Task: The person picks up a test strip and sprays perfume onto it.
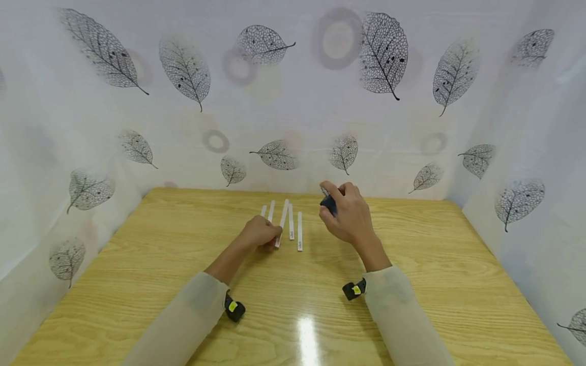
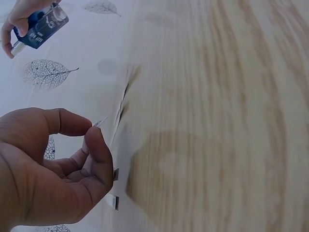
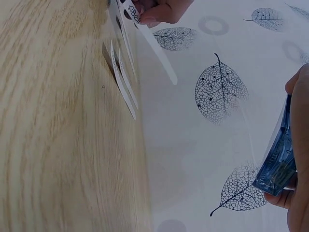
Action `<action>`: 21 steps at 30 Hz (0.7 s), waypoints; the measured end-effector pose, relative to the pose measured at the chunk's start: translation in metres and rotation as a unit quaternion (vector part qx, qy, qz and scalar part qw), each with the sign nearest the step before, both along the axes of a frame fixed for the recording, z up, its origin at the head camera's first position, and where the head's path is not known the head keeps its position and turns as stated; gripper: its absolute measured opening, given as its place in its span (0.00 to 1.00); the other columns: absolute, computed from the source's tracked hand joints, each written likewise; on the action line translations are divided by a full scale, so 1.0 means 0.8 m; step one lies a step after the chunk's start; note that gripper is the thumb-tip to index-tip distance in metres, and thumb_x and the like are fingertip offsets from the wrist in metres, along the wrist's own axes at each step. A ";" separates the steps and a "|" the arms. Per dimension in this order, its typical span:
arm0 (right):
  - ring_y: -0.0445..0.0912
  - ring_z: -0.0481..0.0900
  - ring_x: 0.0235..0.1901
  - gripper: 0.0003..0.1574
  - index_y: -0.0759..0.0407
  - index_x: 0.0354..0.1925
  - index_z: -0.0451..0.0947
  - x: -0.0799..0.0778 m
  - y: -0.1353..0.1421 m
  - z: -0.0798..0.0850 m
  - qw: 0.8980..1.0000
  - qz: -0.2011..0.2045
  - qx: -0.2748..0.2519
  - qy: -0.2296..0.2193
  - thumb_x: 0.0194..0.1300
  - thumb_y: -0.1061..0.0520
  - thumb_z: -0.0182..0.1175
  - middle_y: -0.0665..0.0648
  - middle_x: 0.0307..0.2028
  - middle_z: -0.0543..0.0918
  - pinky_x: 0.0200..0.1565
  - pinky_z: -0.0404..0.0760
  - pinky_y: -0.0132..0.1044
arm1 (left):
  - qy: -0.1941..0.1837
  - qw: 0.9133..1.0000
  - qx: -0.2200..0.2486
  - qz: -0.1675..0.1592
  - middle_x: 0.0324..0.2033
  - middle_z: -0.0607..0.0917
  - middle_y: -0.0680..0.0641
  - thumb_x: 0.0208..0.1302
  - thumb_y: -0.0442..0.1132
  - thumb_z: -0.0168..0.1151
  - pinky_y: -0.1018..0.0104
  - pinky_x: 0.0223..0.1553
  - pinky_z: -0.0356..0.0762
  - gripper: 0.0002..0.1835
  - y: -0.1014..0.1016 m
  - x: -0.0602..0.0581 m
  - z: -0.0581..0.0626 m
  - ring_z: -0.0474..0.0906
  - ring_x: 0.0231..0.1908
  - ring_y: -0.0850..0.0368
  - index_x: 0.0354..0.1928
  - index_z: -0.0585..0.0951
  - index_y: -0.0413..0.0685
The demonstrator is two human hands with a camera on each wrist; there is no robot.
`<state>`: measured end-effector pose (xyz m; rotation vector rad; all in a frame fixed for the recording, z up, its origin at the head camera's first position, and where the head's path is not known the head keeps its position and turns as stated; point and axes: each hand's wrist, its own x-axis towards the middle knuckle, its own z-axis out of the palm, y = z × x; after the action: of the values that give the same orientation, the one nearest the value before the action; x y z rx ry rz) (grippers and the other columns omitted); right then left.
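Observation:
My left hand (image 1: 260, 233) pinches the lower end of a white paper strip (image 1: 283, 218) between thumb and forefinger. In the right wrist view, that paper strip (image 3: 158, 50) is raised off the table and has lettering near the pinched end. Several similar strips (image 1: 299, 231) lie side by side around it, two to its right and others partly behind my left hand. To the right, above the table, my right hand (image 1: 353, 216) grips a dark blue glass spray bottle (image 1: 328, 204). Its forefinger reaches over the silver top of the spray bottle (image 2: 42, 26), which tilts toward the strips.
The light wooden table (image 1: 412, 305) runs back to a white curtain (image 1: 284, 101) printed with dark leaves, which also closes off both sides. Small black cameras (image 1: 234, 309) are strapped at both wrists.

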<state>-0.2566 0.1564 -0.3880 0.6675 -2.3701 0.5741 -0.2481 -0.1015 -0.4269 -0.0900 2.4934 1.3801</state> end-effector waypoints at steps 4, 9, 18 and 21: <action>0.60 0.74 0.37 0.31 0.42 0.67 0.71 0.001 0.000 0.000 1.000 -0.001 0.002 -0.002 0.67 0.41 0.48 0.68 0.45 0.74 0.27 0.78 0.54 | -0.007 0.999 0.042 -0.006 0.17 0.80 0.47 0.65 0.39 0.60 0.67 0.22 0.75 0.16 0.000 -0.001 0.004 0.74 0.18 0.57 0.19 0.81 0.41; 0.60 0.74 0.37 0.31 0.42 0.67 0.70 0.002 -0.002 0.002 1.000 0.000 0.002 -0.008 0.66 0.42 0.48 0.68 0.45 0.74 0.27 0.78 0.54 | -0.009 0.995 0.096 -0.017 0.19 0.77 0.47 0.65 0.37 0.58 0.66 0.24 0.76 0.14 -0.001 0.000 0.010 0.74 0.21 0.55 0.20 0.79 0.40; 0.59 0.74 0.37 0.32 0.42 0.67 0.71 0.002 -0.003 0.000 1.000 -0.001 0.002 -0.002 0.65 0.43 0.51 0.67 0.44 0.74 0.27 0.78 0.53 | -0.016 0.988 0.149 -0.029 0.34 0.82 0.42 0.66 0.36 0.56 0.61 0.35 0.85 0.09 0.001 -0.003 0.016 0.79 0.29 0.53 0.34 0.81 0.36; 0.59 0.74 0.37 0.32 0.42 0.67 0.71 0.001 -0.004 -0.001 1.000 -0.001 0.004 0.003 0.65 0.43 0.51 0.68 0.44 0.73 0.27 0.78 0.53 | -0.023 0.985 0.169 -0.032 0.36 0.82 0.42 0.66 0.35 0.55 0.61 0.36 0.85 0.08 0.002 -0.002 0.020 0.79 0.30 0.53 0.37 0.80 0.36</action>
<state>-0.2555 0.1535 -0.3887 0.6693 -2.3687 0.5627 -0.2494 -0.0998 -0.4109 0.0301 2.1704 1.7273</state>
